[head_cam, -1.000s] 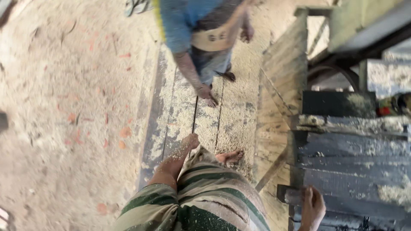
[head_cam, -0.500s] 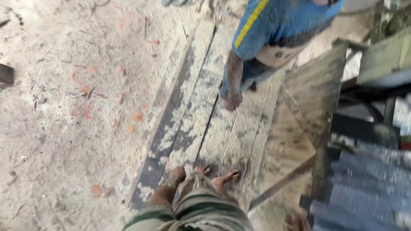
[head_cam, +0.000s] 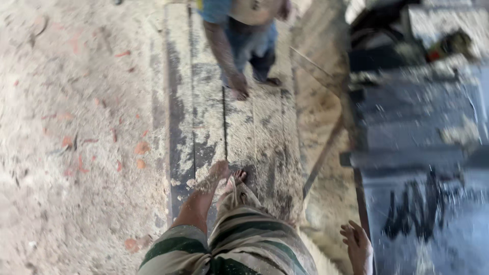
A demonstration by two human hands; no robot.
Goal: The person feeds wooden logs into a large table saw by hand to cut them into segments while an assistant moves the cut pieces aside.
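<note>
Moved: planks [head_cam: 239, 127] now centred; co-worker's hand [head_cam: 238, 86] lowered onto them.
Hands: right hand [head_cam: 356, 247] open, empty; left unseen.
Progress: planks not lifted.

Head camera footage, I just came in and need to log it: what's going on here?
A person in striped shorts stands barefoot on sawdust-covered wooden planks laid on the ground. Their right hand hangs open and empty beside a dark machine bed on the right; their left hand is out of view. A second person in a blue shirt stands further along the planks, facing them, one hand hanging low. The picture is blurred.
</note>
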